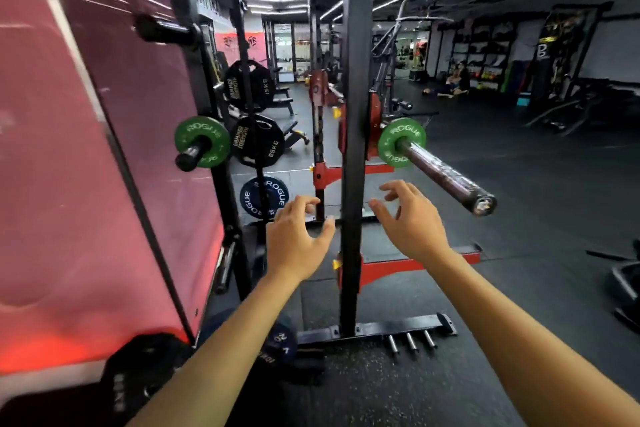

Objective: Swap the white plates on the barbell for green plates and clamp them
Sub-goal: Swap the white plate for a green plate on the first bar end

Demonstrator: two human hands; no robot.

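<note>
Both bare forearms stretched forward and up from the lower edge of the view, converging toward the middle. Left hand (296, 241) raised with its back toward the camera, fingers (304, 202) spread and loosely curved, thumb angled out to the right (nothing gripped). Right hand (410, 218) held a little higher and just beside it, apart from the left, wrist bent slightly, fingers (391, 188) splayed and softly hooked, thumb pointing left toward the other hand. Both hands poised in mid-air, palms turned away, touching nothing.
</note>
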